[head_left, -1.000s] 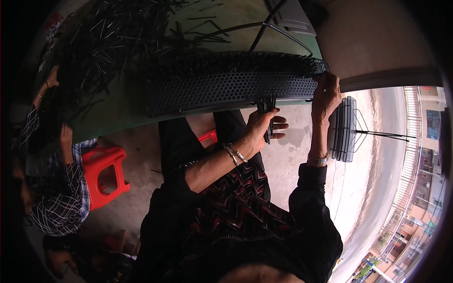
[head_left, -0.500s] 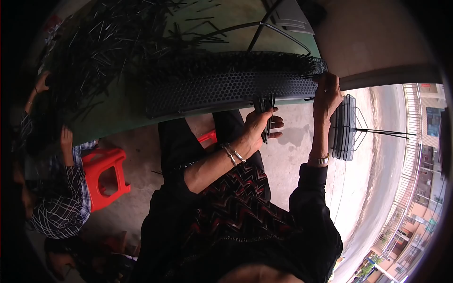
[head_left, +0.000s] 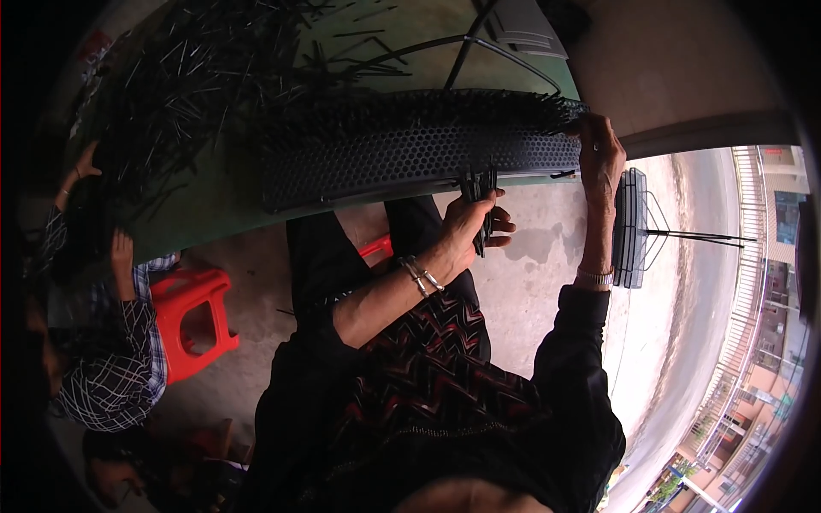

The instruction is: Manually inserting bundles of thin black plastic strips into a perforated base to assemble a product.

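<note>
My left hand [head_left: 469,224] is closed around a bundle of thin black sticks [head_left: 481,181], just in front of a long black panel full of holes [head_left: 368,162]. Its lower fingers stick out loosely past the bundle. Dense rows of black sticks [head_left: 428,111] stand up along the panel's far side, while its near side shows bare holes. At the panel's right end, my right hand [head_left: 604,154] has its fingers pinched together close to the last sticks. Whatever those fingertips hold is hidden.
A heap of loose black sticks [head_left: 197,77] covers the left of the green table [head_left: 192,218]. Bent dark metal rods [head_left: 466,43] rise behind the panel. A co-worker's hand [head_left: 88,161] is at the table's left edge, near a red stool [head_left: 192,325]. A dark slatted rack [head_left: 631,227] stands at right.
My right hand has shifted slightly up and to the right, off the panel's near corner. My left hand stays almost still with its bundle. The co-worker's far hand has opened and moved a little.
</note>
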Available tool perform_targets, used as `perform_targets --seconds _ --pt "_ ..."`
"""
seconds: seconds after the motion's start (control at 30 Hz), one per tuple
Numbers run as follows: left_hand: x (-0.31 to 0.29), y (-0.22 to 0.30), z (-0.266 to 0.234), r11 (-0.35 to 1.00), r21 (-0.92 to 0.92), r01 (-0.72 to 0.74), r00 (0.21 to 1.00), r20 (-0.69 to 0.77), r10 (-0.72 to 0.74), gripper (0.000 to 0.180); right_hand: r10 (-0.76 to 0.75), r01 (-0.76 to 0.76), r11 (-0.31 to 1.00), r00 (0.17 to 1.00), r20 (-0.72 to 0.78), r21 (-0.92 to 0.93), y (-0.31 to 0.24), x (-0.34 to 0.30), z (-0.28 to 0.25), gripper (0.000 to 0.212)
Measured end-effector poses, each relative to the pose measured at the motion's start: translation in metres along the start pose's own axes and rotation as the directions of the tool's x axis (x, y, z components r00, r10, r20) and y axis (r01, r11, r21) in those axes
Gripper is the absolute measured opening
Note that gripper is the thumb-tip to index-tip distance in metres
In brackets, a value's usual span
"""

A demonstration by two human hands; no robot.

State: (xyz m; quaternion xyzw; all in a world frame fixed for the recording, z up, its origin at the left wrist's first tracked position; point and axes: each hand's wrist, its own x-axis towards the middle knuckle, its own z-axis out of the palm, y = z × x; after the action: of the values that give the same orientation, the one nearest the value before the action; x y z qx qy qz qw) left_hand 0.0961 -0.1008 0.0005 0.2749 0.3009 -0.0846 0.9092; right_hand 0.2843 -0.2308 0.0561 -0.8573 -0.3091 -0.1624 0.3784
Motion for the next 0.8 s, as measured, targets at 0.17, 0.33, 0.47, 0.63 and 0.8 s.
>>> perform_targets --seconds 0.17,0.33,0.47,0.63,0.8 --pt "0.003 -0.003 -0.001 0.998 0.059 -0.001 0.999 -0.032 0.003 0.021 -0.041 0.039 0.999 0.996 0.085 0.03 0.0 -0.002 -0.007 0.009" --pt "0.001 -0.003 0.002 0.998 0.066 -0.017 1.0 0.009 0.016 0.022 -0.035 0.018 0.99 0.992 0.122 0.139 0.012 -0.003 -0.005 0.01" --pt "-0.005 0.0 0.008 0.998 0.055 -0.005 1.0 -0.026 0.006 0.022 -0.009 -0.01 0.989 0.992 0.122 0.15 0.016 -0.008 0.002 0.012" --pt "0.001 -0.002 -0.001 0.995 0.07 -0.071 0.997 0.047 0.068 0.021 -0.007 0.007 1.0 1.0 0.004 0.022 0.008 -0.013 0.011 0.014" --pt "-0.001 -0.001 0.002 0.992 0.099 -0.084 0.996 0.019 0.082 0.023 0.037 -0.037 0.999 0.999 0.009 0.002 0.013 -0.013 0.014 0.015"
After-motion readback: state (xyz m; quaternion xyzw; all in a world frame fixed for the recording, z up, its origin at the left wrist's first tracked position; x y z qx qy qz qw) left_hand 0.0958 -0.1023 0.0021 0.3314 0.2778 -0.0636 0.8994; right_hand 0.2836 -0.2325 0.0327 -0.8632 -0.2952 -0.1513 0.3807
